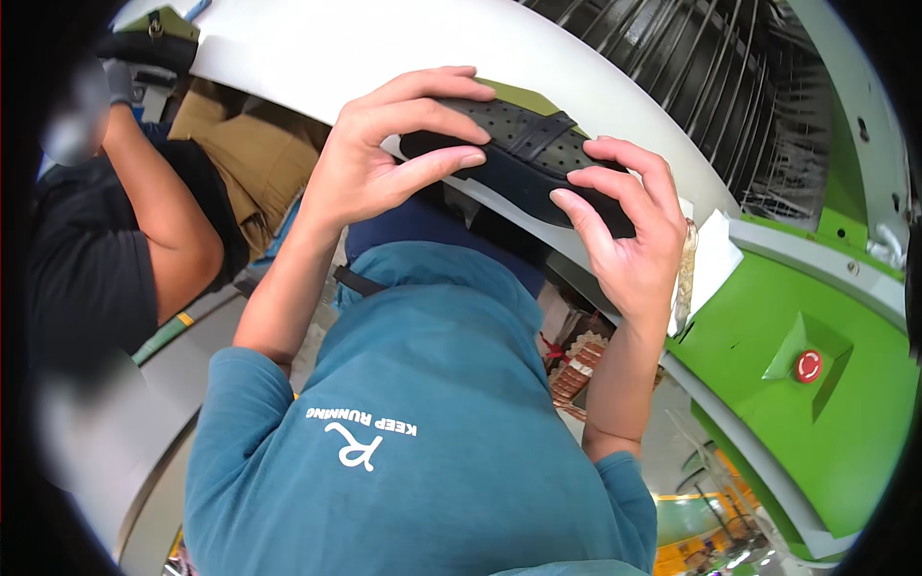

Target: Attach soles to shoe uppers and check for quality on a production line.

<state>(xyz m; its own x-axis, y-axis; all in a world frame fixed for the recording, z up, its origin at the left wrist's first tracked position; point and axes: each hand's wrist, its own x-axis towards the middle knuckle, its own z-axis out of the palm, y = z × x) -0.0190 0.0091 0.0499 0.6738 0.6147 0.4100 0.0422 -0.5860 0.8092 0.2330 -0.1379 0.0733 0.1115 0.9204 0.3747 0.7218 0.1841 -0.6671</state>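
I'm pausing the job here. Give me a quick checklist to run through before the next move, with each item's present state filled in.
1. Left grip on the black shoe: ok, thumb and fingers at its left end.
2. Right grip on the shoe: ok, thumb and fingers toward its right end.
3. Strap lying across the perforated upper: ok; whether it is fastened: cannot tell.
4. Shoe's weight carried by the hands alone: cannot tell, its underside is hidden.
5. Co-worker's arm away from the shoe: ok, off to the left.
6. Red stop button uncovered: ok; pressed or released: cannot tell.
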